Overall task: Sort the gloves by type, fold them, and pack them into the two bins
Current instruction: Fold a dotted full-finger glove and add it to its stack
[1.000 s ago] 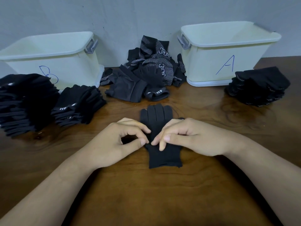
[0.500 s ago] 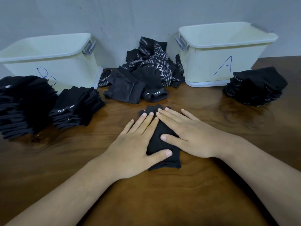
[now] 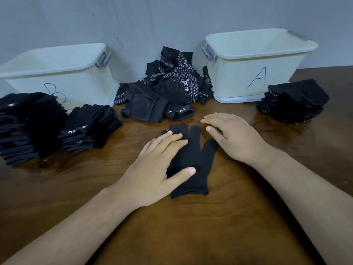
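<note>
Glove (image 3: pixel 193 161), black, flat on the counter (image 3: pixel 191 230) at centre. Long axis near to far, leaning a little left at the far end; fingers aimed far toward the loose heap (image 3: pixel 168 88), cuff at the near end, thumb out to the right.

Left hand (image 3: pixel 156 169) laid flat on the glove's left half, fingers straight and pressing, thumb across the cloth above the cuff, gripping nothing. Right hand (image 3: pixel 235 138) open and relaxed, fingers slightly spread, just right of the glove's fingers, holding nothing; contact with the counter impossible to tell.

Bin B (image 3: pixel 57 73) far left, bin A (image 3: pixel 257 54) far right, heap between them. Only pale upper inner walls visible; floors hidden, contents impossible to tell.

Two folded stacks (image 3: pixel 26 127) (image 3: pixel 89 127) in front of bin B; dotted stack (image 3: pixel 294 102) beside bin A.
</note>
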